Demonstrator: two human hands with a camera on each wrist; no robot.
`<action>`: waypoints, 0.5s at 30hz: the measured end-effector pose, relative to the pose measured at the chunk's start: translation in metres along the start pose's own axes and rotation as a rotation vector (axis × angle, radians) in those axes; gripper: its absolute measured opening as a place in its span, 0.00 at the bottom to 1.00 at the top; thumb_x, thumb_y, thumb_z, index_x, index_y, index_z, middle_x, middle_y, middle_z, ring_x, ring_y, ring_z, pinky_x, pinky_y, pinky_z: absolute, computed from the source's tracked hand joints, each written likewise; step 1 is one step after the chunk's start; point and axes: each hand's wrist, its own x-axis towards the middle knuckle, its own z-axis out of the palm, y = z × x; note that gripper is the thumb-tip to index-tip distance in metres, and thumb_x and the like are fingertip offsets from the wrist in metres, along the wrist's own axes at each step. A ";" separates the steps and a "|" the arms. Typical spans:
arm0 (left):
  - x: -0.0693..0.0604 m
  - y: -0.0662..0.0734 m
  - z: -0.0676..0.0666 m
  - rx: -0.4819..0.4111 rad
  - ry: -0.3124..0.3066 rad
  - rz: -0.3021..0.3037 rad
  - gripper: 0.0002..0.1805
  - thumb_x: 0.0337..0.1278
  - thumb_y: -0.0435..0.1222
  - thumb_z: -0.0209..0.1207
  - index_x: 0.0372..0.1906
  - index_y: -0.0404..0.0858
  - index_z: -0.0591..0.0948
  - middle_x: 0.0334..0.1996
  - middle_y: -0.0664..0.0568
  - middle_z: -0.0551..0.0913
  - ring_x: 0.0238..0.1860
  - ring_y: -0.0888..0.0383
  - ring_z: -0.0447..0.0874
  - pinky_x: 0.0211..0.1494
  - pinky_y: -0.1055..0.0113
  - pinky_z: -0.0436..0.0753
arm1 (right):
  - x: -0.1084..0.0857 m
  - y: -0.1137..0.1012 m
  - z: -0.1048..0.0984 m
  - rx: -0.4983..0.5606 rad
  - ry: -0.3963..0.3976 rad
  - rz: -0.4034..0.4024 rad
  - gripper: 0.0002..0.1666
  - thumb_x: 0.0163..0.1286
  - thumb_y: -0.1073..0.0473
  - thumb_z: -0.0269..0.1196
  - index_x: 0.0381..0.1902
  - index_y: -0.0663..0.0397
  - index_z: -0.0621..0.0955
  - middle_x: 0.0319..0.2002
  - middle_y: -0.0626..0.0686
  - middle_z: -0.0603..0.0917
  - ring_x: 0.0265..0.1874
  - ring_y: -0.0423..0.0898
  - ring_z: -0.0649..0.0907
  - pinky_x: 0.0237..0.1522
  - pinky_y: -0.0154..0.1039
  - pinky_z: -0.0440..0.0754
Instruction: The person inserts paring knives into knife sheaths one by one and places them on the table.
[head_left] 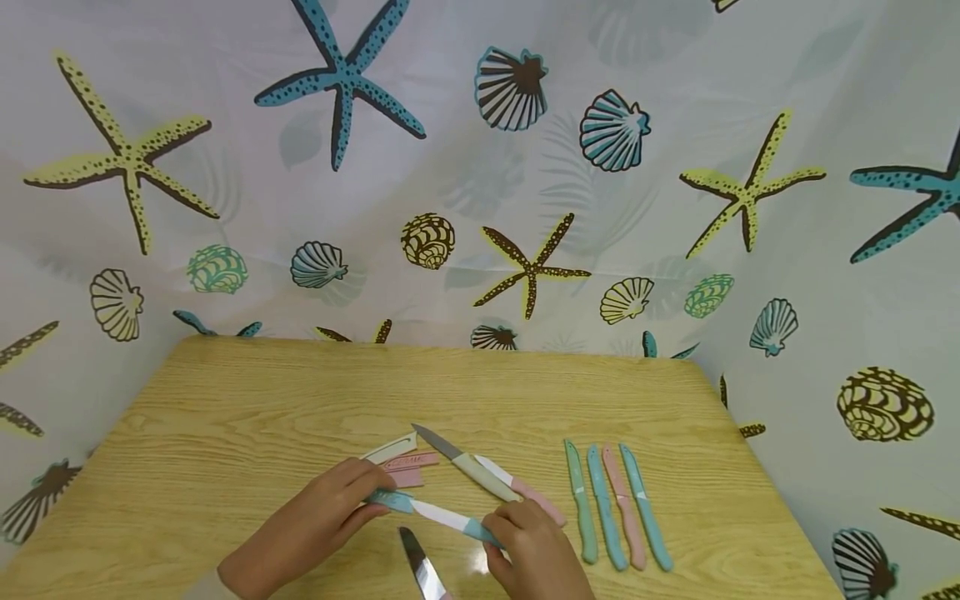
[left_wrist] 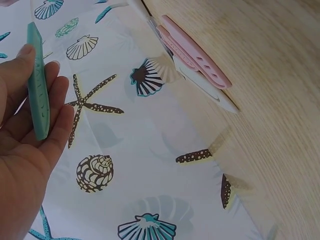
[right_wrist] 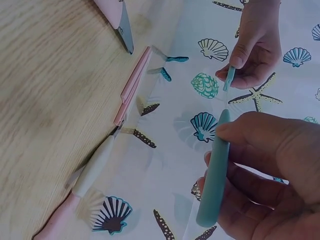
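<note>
My left hand (head_left: 330, 508) pinches a blue-green blade sheath (left_wrist: 38, 95) between thumb and fingers. In my right hand (head_left: 536, 542) is the matching blue handle (right_wrist: 215, 175) of a knife with a white blade (head_left: 442, 515). The blade points left and its far end meets the sheath's mouth; how much lies inside I cannot tell. Both are held above the table. Just beyond them lie a cream-handled knife (head_left: 487, 479) with a grey blade and a pink-handled knife (head_left: 540, 502) with a white blade, both bare.
A cream sheath (head_left: 390, 448) and pink sheaths (head_left: 414, 460) lie beyond my left hand. Another bare knife (head_left: 423, 567) is cut off at the near edge of view. On the right, a green knife (head_left: 581, 508), a pink one (head_left: 625, 517) and two blue ones (head_left: 648, 517) lie side by side.
</note>
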 end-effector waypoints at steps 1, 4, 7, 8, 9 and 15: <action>0.000 0.000 0.000 0.000 0.000 0.004 0.13 0.53 0.33 0.66 0.44 0.43 0.79 0.41 0.60 0.77 0.41 0.66 0.76 0.42 0.77 0.78 | 0.000 0.000 0.000 -0.001 -0.006 -0.001 0.14 0.41 0.67 0.78 0.27 0.57 0.86 0.28 0.47 0.80 0.29 0.40 0.78 0.32 0.26 0.78; 0.000 -0.001 0.000 -0.003 -0.003 0.012 0.13 0.53 0.33 0.66 0.44 0.43 0.79 0.41 0.60 0.77 0.41 0.66 0.76 0.43 0.78 0.78 | 0.001 0.001 -0.001 -0.010 -0.006 -0.017 0.13 0.41 0.67 0.78 0.27 0.57 0.86 0.28 0.47 0.81 0.29 0.40 0.78 0.33 0.26 0.78; 0.000 -0.002 0.002 -0.003 0.001 0.027 0.10 0.57 0.35 0.64 0.44 0.42 0.79 0.42 0.59 0.77 0.42 0.65 0.76 0.44 0.80 0.77 | 0.001 0.003 -0.001 -0.025 0.004 -0.042 0.13 0.40 0.67 0.78 0.27 0.56 0.86 0.28 0.46 0.81 0.29 0.40 0.78 0.34 0.27 0.79; 0.000 -0.002 0.004 -0.004 0.006 0.033 0.09 0.59 0.37 0.62 0.44 0.42 0.79 0.42 0.60 0.77 0.42 0.65 0.76 0.45 0.81 0.76 | 0.001 0.003 -0.001 -0.033 0.003 -0.048 0.14 0.40 0.66 0.79 0.27 0.55 0.86 0.28 0.46 0.82 0.30 0.40 0.78 0.35 0.28 0.79; -0.001 -0.003 0.005 -0.005 0.014 0.039 0.08 0.61 0.38 0.60 0.44 0.42 0.79 0.42 0.60 0.77 0.42 0.65 0.76 0.46 0.81 0.76 | 0.001 0.004 -0.001 -0.038 0.000 -0.052 0.14 0.40 0.66 0.79 0.27 0.55 0.87 0.28 0.46 0.82 0.30 0.40 0.78 0.35 0.28 0.79; 0.002 -0.002 0.015 -0.054 0.073 0.112 0.09 0.65 0.42 0.55 0.43 0.41 0.79 0.41 0.59 0.76 0.39 0.66 0.74 0.44 0.83 0.74 | 0.002 0.005 0.000 -0.020 -0.007 -0.095 0.13 0.42 0.64 0.78 0.28 0.55 0.87 0.29 0.47 0.82 0.29 0.41 0.78 0.35 0.28 0.78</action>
